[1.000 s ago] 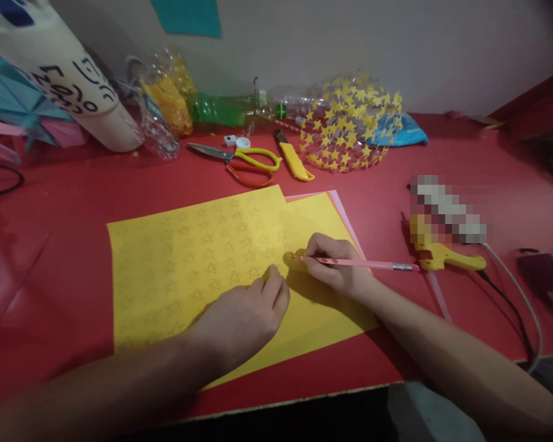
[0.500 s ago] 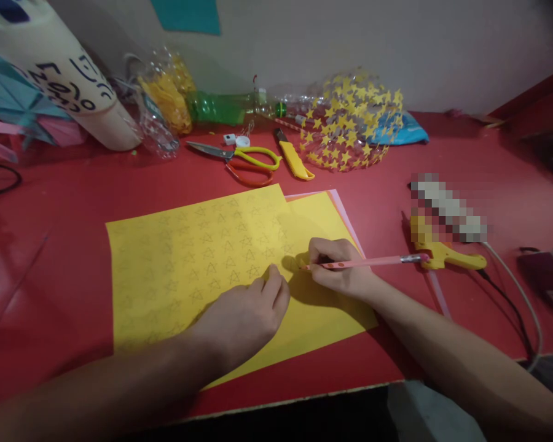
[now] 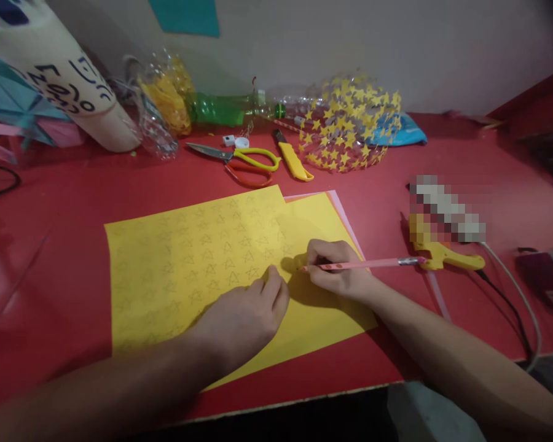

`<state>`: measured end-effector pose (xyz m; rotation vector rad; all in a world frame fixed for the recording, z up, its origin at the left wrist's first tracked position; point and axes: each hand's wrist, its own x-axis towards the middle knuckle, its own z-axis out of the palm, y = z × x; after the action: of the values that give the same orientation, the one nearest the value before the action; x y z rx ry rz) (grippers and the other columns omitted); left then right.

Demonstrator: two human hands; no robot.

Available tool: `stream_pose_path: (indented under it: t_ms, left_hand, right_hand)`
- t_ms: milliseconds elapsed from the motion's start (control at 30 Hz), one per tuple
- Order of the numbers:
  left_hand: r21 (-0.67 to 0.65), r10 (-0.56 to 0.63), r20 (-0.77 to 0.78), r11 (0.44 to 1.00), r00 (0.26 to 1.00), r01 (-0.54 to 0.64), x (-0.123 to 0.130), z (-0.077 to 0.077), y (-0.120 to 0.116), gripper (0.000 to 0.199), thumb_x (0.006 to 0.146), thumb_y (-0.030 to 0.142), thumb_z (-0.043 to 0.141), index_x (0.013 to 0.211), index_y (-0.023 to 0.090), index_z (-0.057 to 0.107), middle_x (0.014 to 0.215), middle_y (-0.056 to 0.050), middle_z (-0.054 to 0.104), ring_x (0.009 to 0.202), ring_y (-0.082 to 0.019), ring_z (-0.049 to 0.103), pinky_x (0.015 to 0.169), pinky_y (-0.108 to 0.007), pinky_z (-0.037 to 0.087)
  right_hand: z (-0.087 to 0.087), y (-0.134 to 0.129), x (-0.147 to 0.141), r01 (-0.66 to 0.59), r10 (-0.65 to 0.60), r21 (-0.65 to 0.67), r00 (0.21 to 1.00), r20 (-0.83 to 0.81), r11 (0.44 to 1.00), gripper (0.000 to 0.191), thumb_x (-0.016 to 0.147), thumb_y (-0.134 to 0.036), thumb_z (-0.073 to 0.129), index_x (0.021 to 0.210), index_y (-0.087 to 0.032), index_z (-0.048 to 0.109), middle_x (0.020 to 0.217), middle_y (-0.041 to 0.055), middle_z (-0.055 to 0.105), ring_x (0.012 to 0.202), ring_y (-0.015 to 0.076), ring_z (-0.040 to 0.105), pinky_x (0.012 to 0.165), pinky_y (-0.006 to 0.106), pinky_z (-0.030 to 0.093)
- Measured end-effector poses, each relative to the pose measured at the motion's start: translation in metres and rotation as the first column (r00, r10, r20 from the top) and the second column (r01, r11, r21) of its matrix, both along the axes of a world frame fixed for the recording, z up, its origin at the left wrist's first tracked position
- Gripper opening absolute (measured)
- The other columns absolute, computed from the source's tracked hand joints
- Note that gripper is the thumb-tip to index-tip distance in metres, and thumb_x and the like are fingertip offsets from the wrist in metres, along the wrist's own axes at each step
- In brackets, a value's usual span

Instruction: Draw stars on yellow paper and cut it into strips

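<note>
A yellow sheet of paper (image 3: 141, 264) lies at a slant on the red table, its upper side covered with rows of pencil-drawn stars. My left hand (image 3: 246, 313) rests on its lower middle, fingers loosely bent and a little apart, with nothing visible in them. To its right, my right hand (image 3: 334, 264) is closed around a pink pencil (image 3: 382, 263). The pencil lies almost level, its tip pointing left at the paper and its eraser end to the right. Underneath, a second yellow sheet (image 3: 320, 215) shows at the right, over pink and orange edges.
Behind the paper lie scissors (image 3: 258, 159) and a yellow cutter knife (image 3: 295, 159). Farther back are a star-covered clear dome (image 3: 350, 126), a green bottle (image 3: 221, 109) and a white tumbler (image 3: 80, 86). A yellow glue gun (image 3: 442, 255) with a cord sits at the right.
Almost nothing differs. Both hands stay in place on the paper, and the pencil tip shifts very slightly. The whole view drifts a few pixels.
</note>
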<state>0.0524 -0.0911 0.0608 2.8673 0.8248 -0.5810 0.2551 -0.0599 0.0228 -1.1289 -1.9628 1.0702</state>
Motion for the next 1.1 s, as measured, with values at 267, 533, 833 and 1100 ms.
stream_pose_path:
  t_ms: [267, 533, 833, 1100]
  left_hand:
    - [0.018, -0.046, -0.048, 0.999, 0.998, 0.047, 0.0013, 0.0003, 0.0006, 0.064, 0.078, -0.008, 0.032, 0.141, 0.001, 0.043, 0.143, -0.03, 0.045, 0.098, -0.029, 0.07, 0.059, -0.029, 0.055]
    - [0.018, 0.006, 0.035, 1.0, 0.999, -0.006, -0.0017, -0.0038, -0.0018, 0.063, 0.079, -0.005, 0.03, 0.14, 0.003, 0.046, 0.142, -0.027, 0.048, 0.099, -0.028, 0.069, 0.061, -0.03, 0.056]
    - [-0.017, -0.01, -0.04, 1.0, 0.999, 0.01, -0.001, -0.0002, -0.0013, 0.059, 0.084, -0.005, 0.033, 0.142, 0.003, 0.042, 0.144, -0.029, 0.045, 0.101, -0.029, 0.069, 0.065, -0.03, 0.055]
    - [-0.043, 0.012, -0.048, 0.999, 0.999, -0.014, 0.0002, 0.0006, 0.0012, 0.059, 0.084, -0.003, 0.033, 0.141, 0.005, 0.043, 0.145, -0.028, 0.044, 0.105, -0.028, 0.067, 0.065, -0.028, 0.053]
  right_hand:
    - [-0.0004, -0.0003, 0.0004, -0.051, 0.052, -0.03, 0.998, 0.023, 0.998, 0.012, 0.076, -0.017, 0.051, 0.068, -0.021, 0.044, 0.056, -0.0059, 0.044, 0.05, 0.0073, 0.038, 0.046, 0.022, 0.028]
    - [-0.0011, -0.0051, -0.0022, -0.022, 0.023, -0.076, 1.0, 0.014, 0.997, 0.011, 0.081, -0.02, 0.053, 0.07, -0.02, 0.049, 0.057, -0.0051, 0.046, 0.051, 0.0076, 0.039, 0.047, 0.022, 0.031]
    - [0.0025, -0.0074, -0.0029, 0.085, -0.084, -0.033, 0.996, 0.036, 0.996, 0.018, 0.074, -0.012, 0.052, 0.064, -0.022, 0.04, 0.052, -0.0067, 0.039, 0.048, 0.0066, 0.032, 0.042, 0.023, 0.025]
    - [0.0016, -0.006, -0.003, 0.173, -0.175, 0.025, 0.982, 0.067, 0.985, 0.016, 0.069, -0.013, 0.05, 0.062, -0.022, 0.039, 0.049, -0.0074, 0.039, 0.044, 0.0056, 0.031, 0.04, 0.023, 0.023]
